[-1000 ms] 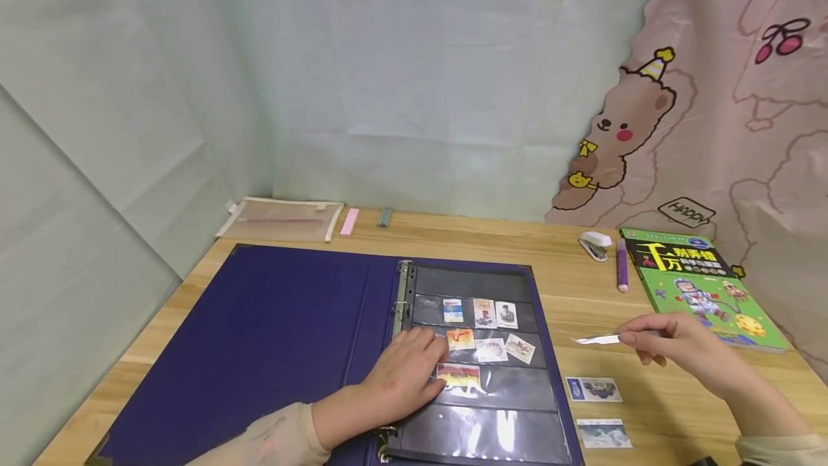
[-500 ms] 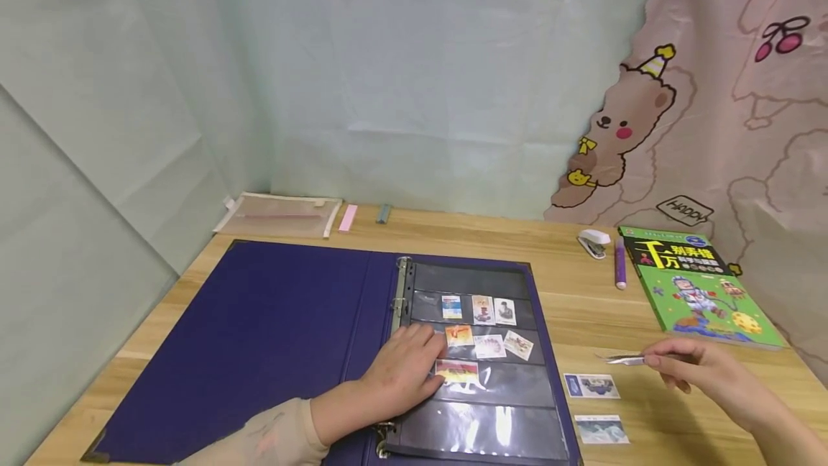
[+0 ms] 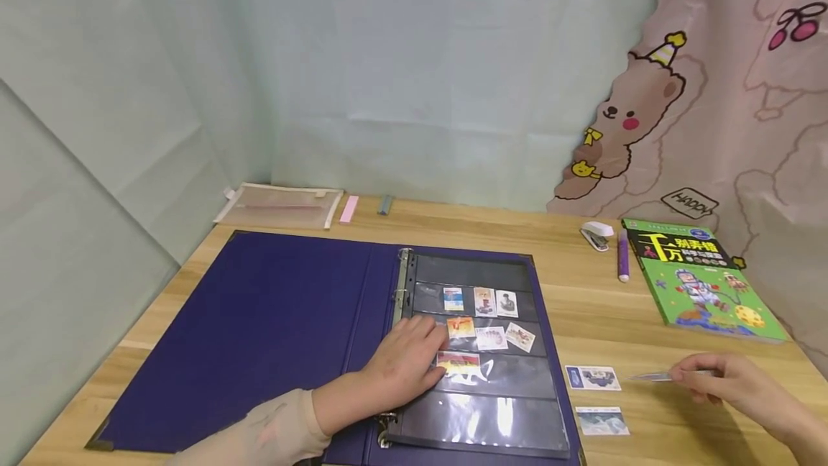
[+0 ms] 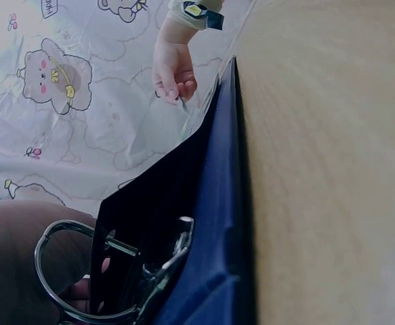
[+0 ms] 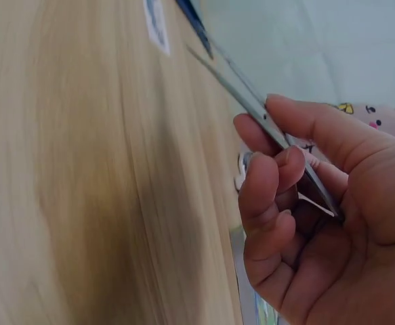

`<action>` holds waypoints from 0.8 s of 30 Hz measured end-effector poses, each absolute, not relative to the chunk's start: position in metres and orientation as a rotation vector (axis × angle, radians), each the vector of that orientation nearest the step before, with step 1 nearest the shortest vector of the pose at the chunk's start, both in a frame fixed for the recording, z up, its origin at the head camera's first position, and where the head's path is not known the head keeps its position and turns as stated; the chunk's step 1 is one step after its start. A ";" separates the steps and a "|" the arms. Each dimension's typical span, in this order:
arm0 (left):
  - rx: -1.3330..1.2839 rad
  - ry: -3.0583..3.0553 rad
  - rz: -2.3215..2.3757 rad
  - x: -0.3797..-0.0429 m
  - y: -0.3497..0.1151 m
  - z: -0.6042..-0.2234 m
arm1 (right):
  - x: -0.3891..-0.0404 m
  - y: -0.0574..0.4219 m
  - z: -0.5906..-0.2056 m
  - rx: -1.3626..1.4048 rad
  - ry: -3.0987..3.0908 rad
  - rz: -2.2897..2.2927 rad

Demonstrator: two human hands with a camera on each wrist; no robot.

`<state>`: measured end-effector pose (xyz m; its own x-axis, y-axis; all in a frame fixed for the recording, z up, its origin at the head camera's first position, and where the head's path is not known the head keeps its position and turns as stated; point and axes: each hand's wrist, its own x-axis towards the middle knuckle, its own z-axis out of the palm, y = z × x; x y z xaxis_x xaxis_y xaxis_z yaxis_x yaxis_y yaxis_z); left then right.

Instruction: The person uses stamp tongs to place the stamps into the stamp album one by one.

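My right hand (image 3: 731, 383) holds metal tweezers (image 5: 265, 118) between thumb and fingers, above the table just right of two loose stamps. The tips point toward the upper stamp (image 3: 593, 378) and look apart from it; a grey-green stamp (image 3: 601, 421) lies below it. My left hand (image 3: 409, 358) rests on the left part of the black pocket page (image 3: 491, 423), beside the binder rings (image 4: 65, 271). Several stamps sit in the page's rows, among them a red-and-yellow stamp (image 3: 458, 364) by my left thumb and an orange stamp (image 3: 461, 327) by the fingers.
The open blue binder cover (image 3: 259, 344) spreads over the table's left. Along the back lie a zip pouch (image 3: 284, 206), a pink strip (image 3: 349, 209) and a grey-green strip (image 3: 384, 205). A stapler (image 3: 596, 234), purple marker (image 3: 623, 255) and green book (image 3: 705, 286) lie back right.
My right hand with the tweezers has moved right and toward me, bringing the tips lower, level with the upper loose stamp. The left hand stays on the page.
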<state>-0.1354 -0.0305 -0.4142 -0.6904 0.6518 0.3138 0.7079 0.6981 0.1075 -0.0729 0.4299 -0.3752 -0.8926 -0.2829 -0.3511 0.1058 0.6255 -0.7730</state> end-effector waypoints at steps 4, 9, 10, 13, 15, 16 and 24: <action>-1.081 -2.644 -0.323 -0.136 -0.031 -0.413 | -0.074 0.438 -0.375 -0.218 2.388 -1.209; -1.077 -2.645 -0.331 -0.136 -0.031 -0.412 | -0.076 0.441 -0.377 -0.220 2.368 -1.216; -1.075 -2.651 -0.333 -0.136 -0.031 -0.412 | -0.077 0.442 -0.377 -0.219 2.367 -1.208; -1.070 -2.672 -0.342 -0.136 -0.031 -0.412 | -0.080 0.442 -0.377 -0.207 2.360 -1.187; -1.067 -2.681 -0.343 -0.136 -0.030 -0.412 | -0.081 0.441 -0.377 -0.200 2.356 -1.176; -1.067 -2.682 -0.342 -0.136 -0.030 -0.412 | -0.082 0.441 -0.377 -0.201 2.347 -1.178; -1.078 -2.671 -0.349 -0.135 -0.030 -0.412 | -0.085 0.437 -0.376 -0.204 2.297 -1.192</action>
